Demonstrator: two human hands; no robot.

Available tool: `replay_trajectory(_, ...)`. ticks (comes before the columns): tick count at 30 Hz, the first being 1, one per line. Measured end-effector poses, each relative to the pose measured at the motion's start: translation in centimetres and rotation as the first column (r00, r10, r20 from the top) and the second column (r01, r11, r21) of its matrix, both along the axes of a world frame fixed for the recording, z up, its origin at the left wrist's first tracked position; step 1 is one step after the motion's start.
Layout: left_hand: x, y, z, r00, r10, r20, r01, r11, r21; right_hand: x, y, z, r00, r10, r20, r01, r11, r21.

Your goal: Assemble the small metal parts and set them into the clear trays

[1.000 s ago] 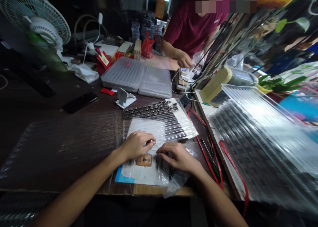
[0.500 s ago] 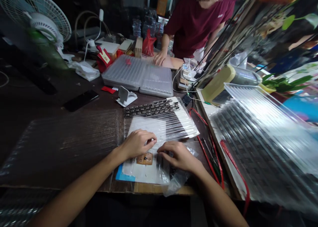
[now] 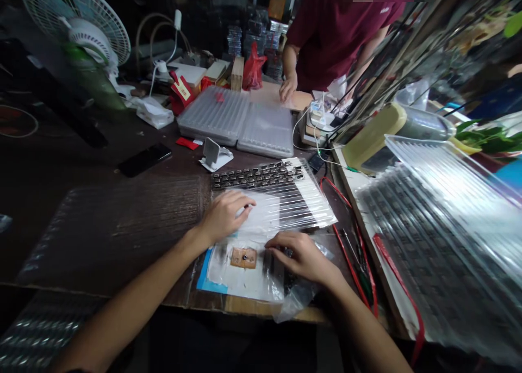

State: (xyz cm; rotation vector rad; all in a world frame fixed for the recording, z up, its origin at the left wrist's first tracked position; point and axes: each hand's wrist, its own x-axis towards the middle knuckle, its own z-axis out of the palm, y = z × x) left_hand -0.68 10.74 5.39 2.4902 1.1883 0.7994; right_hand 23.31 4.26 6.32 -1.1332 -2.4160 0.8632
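My left hand (image 3: pixel 226 215) hovers over the near left edge of a clear ridged plastic tray (image 3: pixel 299 207), thumb and forefinger drawn together; anything between them is too small to name. Rows of small metal parts (image 3: pixel 256 174) fill the tray's far side. My right hand (image 3: pixel 299 256) is pinched above a clear plastic bag (image 3: pixel 296 302) of dark small pieces, its fingertips' contents unclear. Between the hands, a small brown block (image 3: pixel 238 261) with a dark piece at its centre lies on a white sheet (image 3: pixel 255 288) with a blue corner.
Red-handled tweezers or pliers-like tools (image 3: pixel 359 259) lie to the right. Stacked ridged trays (image 3: pixel 440 242) stand beyond the ledge. A phone (image 3: pixel 145 160), a white stand (image 3: pixel 216 155) and closed trays (image 3: pixel 265 131) sit farther back. A co-worker in a maroon shirt (image 3: pixel 330 41) stands opposite.
My left hand has moved away from the brown block, up toward the tray. My right hand stays near the bag. The co-worker's hand has lifted slightly, and the view has shifted a little.
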Motion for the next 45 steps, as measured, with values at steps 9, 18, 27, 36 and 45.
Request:
replay_trajectory(9, -1.6, 8.2, 0.7, 0.932, -0.100, -0.349, 0.171, 0.969, 0.180, 0.2, -0.1, 0.4, 0.999, 0.026, 0.030, -0.025, 1.000, -0.014)
replay_trajectory(18, -0.7, 10.2, 1.0, 0.841, -0.177, -0.511, 0.323, 0.923, 0.210, 0.4, 0.0, 1.2, 0.997, 0.062, 0.034, -0.061, 0.997, -0.044)
replay_trajectory(27, -0.1, 10.9, 1.7, 0.810, -0.249, -0.531, 0.421, 0.877, 0.232, 0.6, 0.0, 0.9, 0.996, 0.076, 0.051, -0.074, 0.996, -0.038)
replay_trajectory(36, 0.9, 11.1, 2.9, 0.721, -0.260, -0.642, 0.498, 0.838, 0.220, 0.9, 0.2, 0.9, 0.997, 0.068, 0.035, -0.066, 0.996, -0.057)
replay_trajectory(45, 1.4, 11.1, 3.4, 0.653, -0.242, -0.717, 0.488, 0.859, 0.155, 1.0, 0.0, 1.3, 0.996, 0.072, 0.047, -0.071, 0.997, -0.034)
